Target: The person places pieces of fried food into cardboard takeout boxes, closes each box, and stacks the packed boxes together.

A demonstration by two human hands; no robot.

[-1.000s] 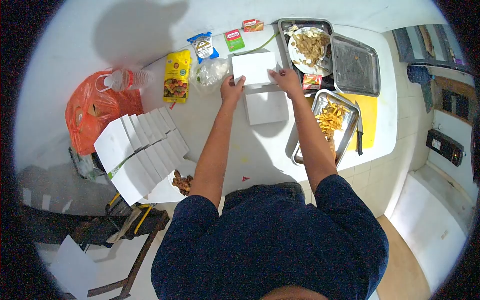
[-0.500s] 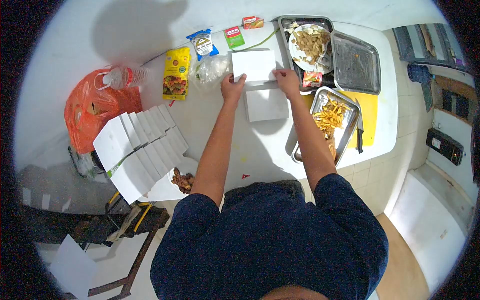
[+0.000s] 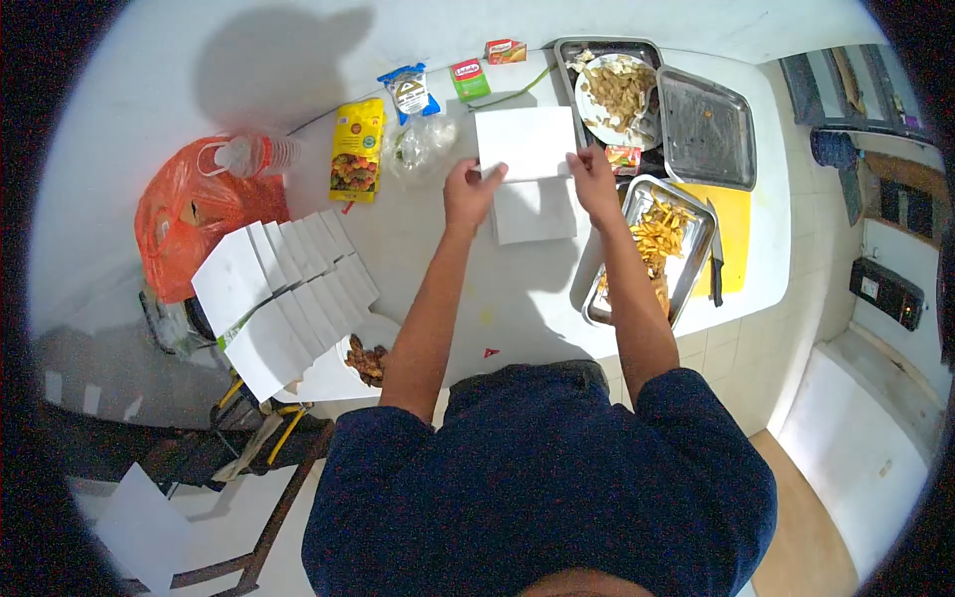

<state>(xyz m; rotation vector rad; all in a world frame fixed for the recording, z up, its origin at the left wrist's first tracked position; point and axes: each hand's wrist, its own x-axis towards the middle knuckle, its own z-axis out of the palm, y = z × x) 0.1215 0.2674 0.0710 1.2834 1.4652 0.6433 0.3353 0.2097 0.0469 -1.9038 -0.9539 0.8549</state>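
Note:
A white box [image 3: 525,139] is held between my two hands near the middle of the table. My left hand [image 3: 472,191] pinches its lower left corner, with the thumb on top. At the lower right corner, my right hand [image 3: 594,182] grips the edge between thumb and fingers. Just below it, a second white box [image 3: 534,214] lies on the table, its upper edge meeting or overlapped by the held one. What is inside either box is hidden.
Stacked white boxes [image 3: 288,289], a red bag [image 3: 179,224] and a plate of browned food [image 3: 366,360] are at left. Seasoning packets [image 3: 356,149] lie behind. At right are a tray of fries [image 3: 662,234], a knife [image 3: 715,274] and a plate of pale pieces [image 3: 617,95].
Both hands have shifted slightly right and toward me with the held box. Its near edge now meets the second box, where a gap showed before.

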